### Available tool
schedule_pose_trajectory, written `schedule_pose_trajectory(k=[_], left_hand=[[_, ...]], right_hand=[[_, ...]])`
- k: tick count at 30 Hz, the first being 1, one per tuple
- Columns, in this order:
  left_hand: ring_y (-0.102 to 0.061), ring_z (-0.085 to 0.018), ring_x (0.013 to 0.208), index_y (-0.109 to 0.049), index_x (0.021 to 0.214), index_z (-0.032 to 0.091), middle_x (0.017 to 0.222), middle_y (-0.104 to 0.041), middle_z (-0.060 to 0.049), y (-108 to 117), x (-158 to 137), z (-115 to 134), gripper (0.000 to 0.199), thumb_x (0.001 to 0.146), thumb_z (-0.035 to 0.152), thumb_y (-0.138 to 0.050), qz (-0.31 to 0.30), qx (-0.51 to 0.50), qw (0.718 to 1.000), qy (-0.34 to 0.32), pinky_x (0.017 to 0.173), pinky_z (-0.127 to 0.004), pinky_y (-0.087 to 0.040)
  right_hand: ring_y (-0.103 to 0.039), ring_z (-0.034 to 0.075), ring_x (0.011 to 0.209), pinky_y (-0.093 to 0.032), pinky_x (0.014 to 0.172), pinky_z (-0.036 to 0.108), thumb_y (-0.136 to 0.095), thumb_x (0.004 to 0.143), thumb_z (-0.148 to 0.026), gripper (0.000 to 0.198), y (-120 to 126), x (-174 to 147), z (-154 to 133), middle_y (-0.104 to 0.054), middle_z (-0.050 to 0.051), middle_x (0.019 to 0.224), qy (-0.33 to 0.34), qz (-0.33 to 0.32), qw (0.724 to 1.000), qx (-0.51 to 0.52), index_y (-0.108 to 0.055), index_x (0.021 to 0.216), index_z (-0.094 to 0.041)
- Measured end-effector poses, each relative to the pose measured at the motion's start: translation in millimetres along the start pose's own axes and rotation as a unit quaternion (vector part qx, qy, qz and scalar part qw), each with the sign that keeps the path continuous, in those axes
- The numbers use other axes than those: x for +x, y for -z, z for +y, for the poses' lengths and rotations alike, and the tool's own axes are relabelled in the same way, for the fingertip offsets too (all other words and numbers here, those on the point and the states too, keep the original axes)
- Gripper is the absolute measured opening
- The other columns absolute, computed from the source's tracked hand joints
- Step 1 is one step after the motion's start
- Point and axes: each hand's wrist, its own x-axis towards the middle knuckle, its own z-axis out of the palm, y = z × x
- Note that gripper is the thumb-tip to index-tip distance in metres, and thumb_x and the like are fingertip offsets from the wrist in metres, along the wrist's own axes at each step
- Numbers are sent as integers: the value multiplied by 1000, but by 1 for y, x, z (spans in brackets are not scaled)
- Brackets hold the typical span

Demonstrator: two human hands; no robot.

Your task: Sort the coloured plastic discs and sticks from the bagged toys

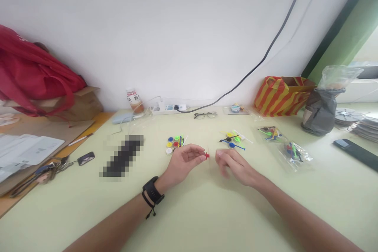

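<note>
In the left hand point(183, 161), a stubby red plastic piece point(207, 155) pinched | beside that grip, right hand point(234, 165) blurred, hold unclear | apparently small-part handling; next likely needs steadiness

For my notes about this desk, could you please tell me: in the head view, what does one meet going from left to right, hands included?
Red bag, bottle, left hand, small red piece, right hand, striped bag, grey bag.
</note>
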Motion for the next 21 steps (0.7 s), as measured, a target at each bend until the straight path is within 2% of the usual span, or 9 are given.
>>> schedule_pose_trajectory(k=[2, 3, 6, 9, 12, 15, 19, 21], left_hand=[[-76, -21, 94, -75, 97, 15, 100, -78, -9, 0, 0, 0, 29, 81, 35, -87, 3, 3, 1000, -3, 93, -36, -63], [-76, -21, 94, -75, 97, 15, 100, -78, -9, -1, 0, 0, 29, 81, 36, -87, 4, 5, 1000, -4, 93, -36, -64], [-76, -21, 93, -75, 96, 15, 100, -78, -10, -1, 0, 1, 29, 81, 36, -87, 0, 7, 1000, -5, 92, -36, -64], [-76, -21, 93, -74, 96, 15, 100, -78, -9, -1, 0, 1, 27, 81, 35, -86, -7, 9, 1000, -7, 91, -36, -64], [-76, -22, 95, -74, 97, 16, 100, -78, -9, -1, -1, 0, 27, 81, 33, -87, -9, 7, 1000, -19, 91, -37, -64], [-76, -22, 96, -74, 97, 15, 101, -78, -10, -2, -1, 0, 26, 80, 31, -87, -13, 5, 1000, -24, 91, -37, -64], [-76, -22, 96, -73, 98, 16, 104, -78, -9, -2, -2, 0, 25, 81, 28, -87, -29, -7, 999, -25, 92, -38, -63], [-76, -22, 97, -73, 98, 16, 106, -78, -10, -2, -2, 1, 23, 83, 29, -86, -46, -4, 999, -27, 94, -40, -62]], right_hand=[[-35, 14, 53, -37, 56, 32, -35, 106, -59, 64, 1, 1, -2, -34, -2, 53, -20, -40, 999, 30, -36, 52, -23], [-33, 13, 52, -35, 55, 32, -37, 105, -61, 65, 1, 2, -2, -33, -2, 53, -22, -35, 998, 38, -35, 52, -23], [-43, 14, 59, -38, 57, 29, -52, 99, -62, 51, 1, 4, -2, -48, -2, 65, -15, 9, 999, 47, -51, 70, -22], [-53, 16, 71, -44, 62, 28, -61, 96, -62, 40, -2, 6, 0, -59, 1, 81, -21, 2, 998, 58, -58, 89, -23], [-52, 16, 70, -43, 62, 28, -55, 99, -61, 42, -5, 6, 4, -59, 1, 80, -26, -31, 999, 27, -60, 86, -22], [-48, 15, 67, -40, 60, 28, -53, 101, -56, 39, -8, 5, 7, -56, 0, 76, -12, -28, 1000, -7, -57, 83, -22], [-50, 16, 69, -40, 61, 29, -55, 102, -48, 25, -9, 2, 7, -58, 0, 82, 16, 7, 998, -56, -57, 98, -24], [-52, 17, 71, -40, 63, 30, -51, 104, -44, 20, -8, 1, 6, -59, 1, 84, 23, -4, 996, -82, -57, 105, -24]])
